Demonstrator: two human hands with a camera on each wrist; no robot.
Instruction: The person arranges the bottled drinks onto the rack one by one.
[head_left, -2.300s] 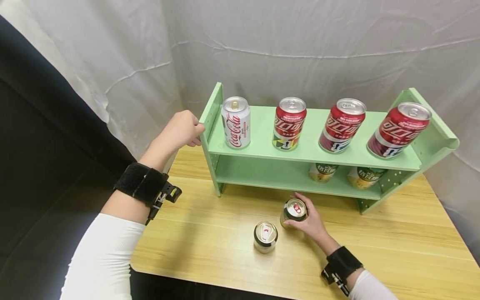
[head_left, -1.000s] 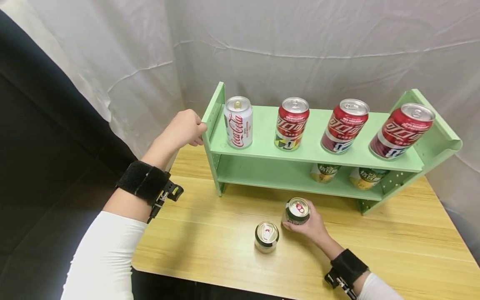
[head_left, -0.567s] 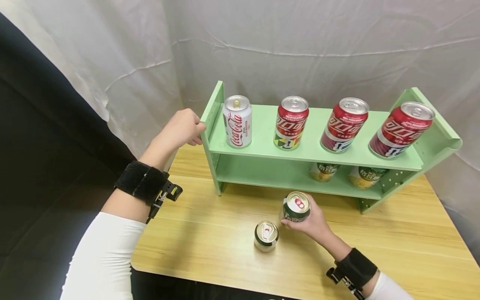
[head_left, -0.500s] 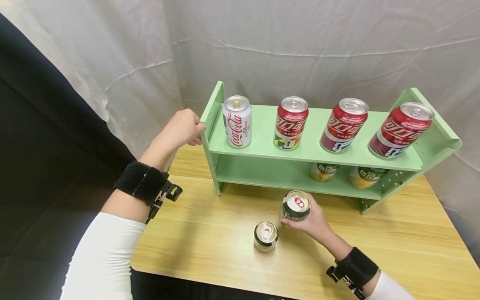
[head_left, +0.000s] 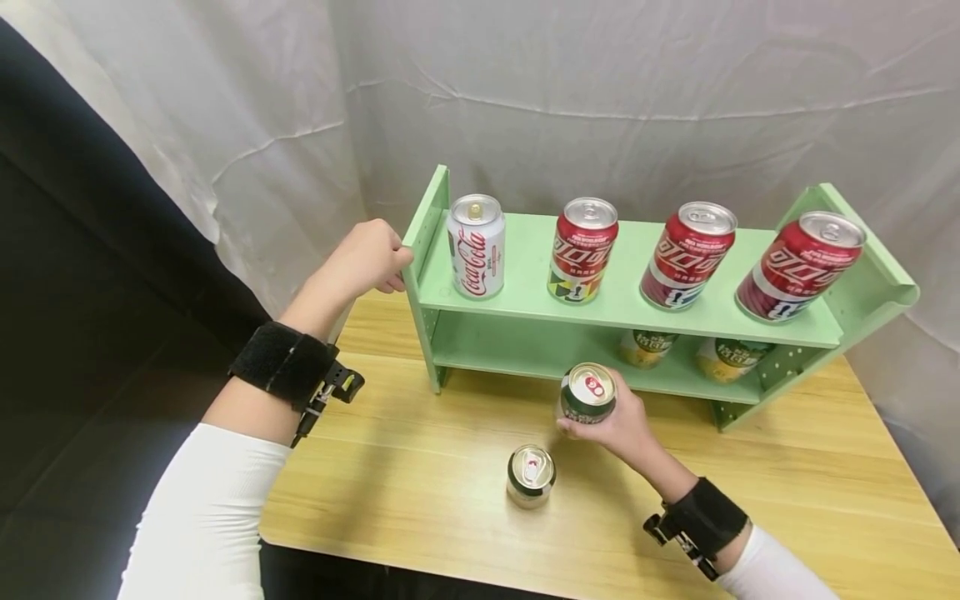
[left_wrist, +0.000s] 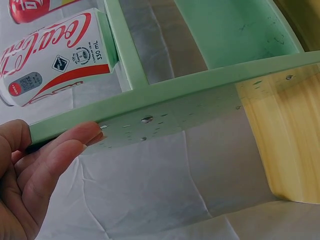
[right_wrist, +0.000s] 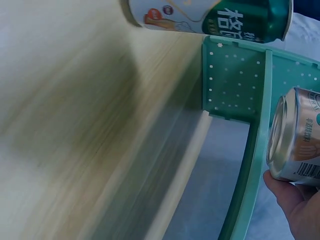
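Head cam high; wrist cams close.

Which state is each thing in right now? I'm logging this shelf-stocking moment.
Right hand: grips green can.
Green can: lifted, upright, sealed.
Table can: standing, sealed.
Left hand: holds shelf's side panel.
Shelf: upright.
Four top cans: standing, sealed.
Two lower cans: standing; tops hidden.
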